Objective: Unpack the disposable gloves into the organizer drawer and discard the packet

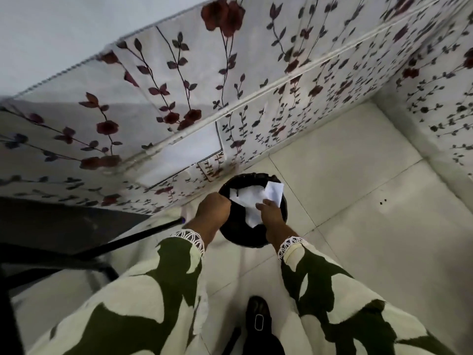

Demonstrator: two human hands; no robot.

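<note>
A round black bin (pixel 252 240) stands on the tiled floor right below me. Over its mouth lies the white glove packet (pixel 252 198), crumpled and partly folded, one corner sticking up past the far right rim. My left hand (pixel 213 208) is curled into a fist at the bin's left rim, touching the packet's left edge. My right hand (pixel 268 211) rests on the packet's right side, fingers pinching it. The gloves and the organizer drawer are out of view.
A tall cabinet covered in white cloth with red flowers (pixel 179 85) rises just behind the bin. A dark table with black metal legs (pixel 76 242) is at my left. Pale floor tiles (pixel 358 188) spread to the right. My foot in a black shoe (pixel 258 319) is below.
</note>
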